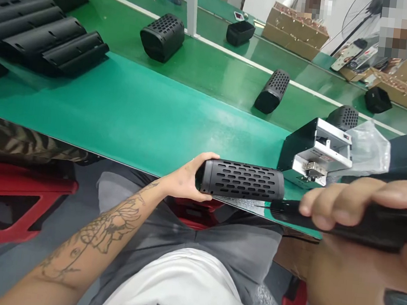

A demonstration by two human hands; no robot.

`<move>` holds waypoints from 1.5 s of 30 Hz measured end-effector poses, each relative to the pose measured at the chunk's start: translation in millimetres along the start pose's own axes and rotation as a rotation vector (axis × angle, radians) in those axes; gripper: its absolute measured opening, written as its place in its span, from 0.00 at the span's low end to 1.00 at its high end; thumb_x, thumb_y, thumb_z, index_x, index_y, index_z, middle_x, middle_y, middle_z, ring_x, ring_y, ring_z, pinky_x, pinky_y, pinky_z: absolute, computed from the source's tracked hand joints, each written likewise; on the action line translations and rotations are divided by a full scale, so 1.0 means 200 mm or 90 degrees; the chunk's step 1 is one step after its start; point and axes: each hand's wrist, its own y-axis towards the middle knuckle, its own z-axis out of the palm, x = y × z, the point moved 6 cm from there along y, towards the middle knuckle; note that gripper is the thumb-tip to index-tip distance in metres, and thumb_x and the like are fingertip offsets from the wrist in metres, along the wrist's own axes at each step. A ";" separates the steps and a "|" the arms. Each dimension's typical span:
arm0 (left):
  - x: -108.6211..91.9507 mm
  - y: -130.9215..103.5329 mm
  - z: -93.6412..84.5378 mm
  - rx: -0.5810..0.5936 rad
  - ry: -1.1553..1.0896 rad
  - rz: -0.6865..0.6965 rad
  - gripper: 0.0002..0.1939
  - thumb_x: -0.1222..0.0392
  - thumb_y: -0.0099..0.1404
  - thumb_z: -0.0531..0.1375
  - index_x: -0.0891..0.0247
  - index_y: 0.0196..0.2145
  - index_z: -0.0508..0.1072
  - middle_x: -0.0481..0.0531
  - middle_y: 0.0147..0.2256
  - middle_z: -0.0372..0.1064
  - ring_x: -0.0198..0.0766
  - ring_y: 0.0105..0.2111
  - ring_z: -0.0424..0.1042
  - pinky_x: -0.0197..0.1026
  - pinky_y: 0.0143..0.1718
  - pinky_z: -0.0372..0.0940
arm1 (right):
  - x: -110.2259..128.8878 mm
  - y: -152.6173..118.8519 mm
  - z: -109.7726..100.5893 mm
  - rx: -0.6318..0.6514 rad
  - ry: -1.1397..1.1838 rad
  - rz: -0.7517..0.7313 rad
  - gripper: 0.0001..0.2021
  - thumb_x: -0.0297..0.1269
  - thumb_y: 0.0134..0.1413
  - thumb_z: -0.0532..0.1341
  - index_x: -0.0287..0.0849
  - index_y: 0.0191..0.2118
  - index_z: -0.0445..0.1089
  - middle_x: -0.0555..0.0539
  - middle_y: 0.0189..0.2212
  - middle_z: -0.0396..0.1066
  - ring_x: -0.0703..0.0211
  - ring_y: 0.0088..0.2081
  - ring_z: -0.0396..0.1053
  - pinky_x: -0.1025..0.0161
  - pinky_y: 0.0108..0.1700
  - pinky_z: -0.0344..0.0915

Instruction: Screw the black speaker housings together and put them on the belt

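My left hand [189,176] is wrapped around the left end of a black perforated casing [243,180], which lies on its side at the near edge of the green bench. In my right hand [351,202], close to the camera, is a black electric screwdriver [378,224]. Its thin bit points left, just below the casing's lower right corner; whether the tip touches the casing I cannot tell. Right behind the casing stands a small black and silver screw feeder [318,152], with a clear plastic bag [369,145] beside it.
Black casings are piled at the left [49,29]. Further single casings, one [163,36] at the back and another [273,91] nearer the feeder, sit along the green line. A white post [191,5] rises behind. Cardboard trays [296,29] stand at the far side. Red stools [20,201] are below the bench.
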 end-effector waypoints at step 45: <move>-0.02 0.01 0.06 -0.019 0.062 0.053 0.57 0.47 0.58 0.80 0.53 0.78 0.59 0.63 0.72 0.68 0.61 0.68 0.77 0.58 0.73 0.74 | -0.21 0.26 -0.41 -0.434 -0.342 -0.203 0.02 0.33 0.54 0.65 0.46 0.32 0.73 0.54 0.20 0.71 0.53 0.22 0.76 0.58 0.26 0.73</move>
